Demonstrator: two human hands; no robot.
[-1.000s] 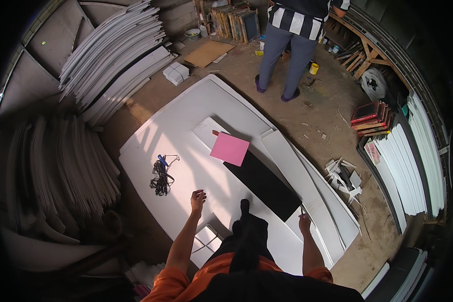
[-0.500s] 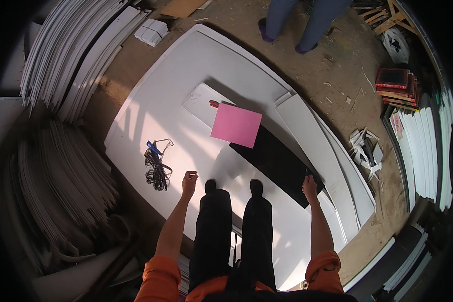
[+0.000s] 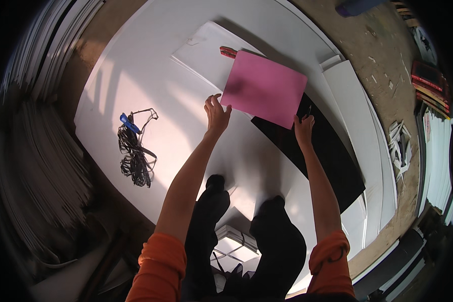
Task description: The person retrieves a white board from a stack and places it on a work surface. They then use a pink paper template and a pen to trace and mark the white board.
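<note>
A pink square sheet (image 3: 267, 88) lies across a black panel (image 3: 317, 151) and a white board (image 3: 201, 53). My left hand (image 3: 217, 117) is at the sheet's lower left corner, its fingers spread; whether they touch the edge is unclear. By the lower right corner, my right hand (image 3: 304, 130) has its fingers bent around a thin, pen-like thing (image 3: 309, 109) that points away from me. A red-handled tool (image 3: 228, 52) pokes out beyond the sheet's far left corner.
Large white boards (image 3: 176, 151) spread under everything. A tangle of black straps (image 3: 136, 161) with a blue tool (image 3: 130, 123) lies at left. Stacked sheets (image 3: 45, 166) line the left side. On the right are narrow white panels (image 3: 355, 110), scraps (image 3: 400, 146) and red-black boxes (image 3: 430, 80).
Both my hands have moved forward to the near edge of the pink sheet. The view has come lower and closer, and my knees are now bent. The other person's legs have mostly left the view.
</note>
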